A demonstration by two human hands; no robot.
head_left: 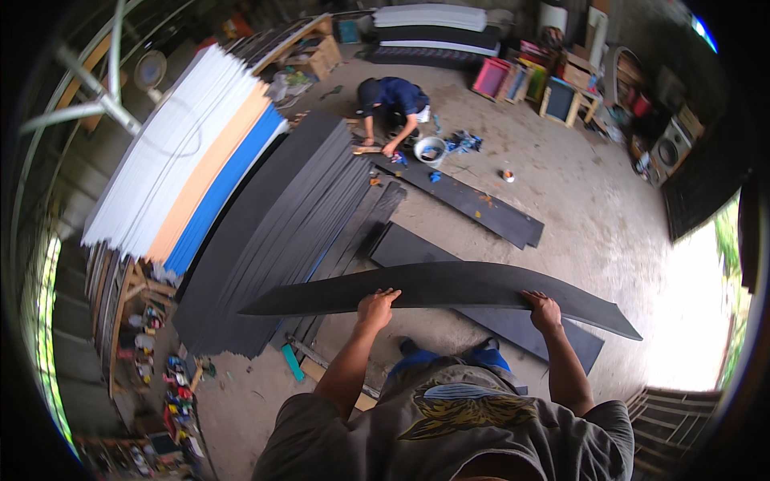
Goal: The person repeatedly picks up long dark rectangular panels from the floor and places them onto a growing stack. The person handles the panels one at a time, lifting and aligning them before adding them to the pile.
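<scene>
Grey-brown shirt (461,417) nearest, head view. Left hand (378,308) and right hand (543,309) both pinch the near edge of a long black sheet (457,282), bowed, above a dark panel (576,345). Black stack (281,200) leftward; co-worker (395,96) crouches beyond.

1. The left head fisheye looks down and forward, upright.
2. The shirt (469,409) is nearest, then the left hand (378,308) and right hand (543,310).
3. Its wide, round field takes in the floor (581,188) beyond, straight edges bending.
</scene>
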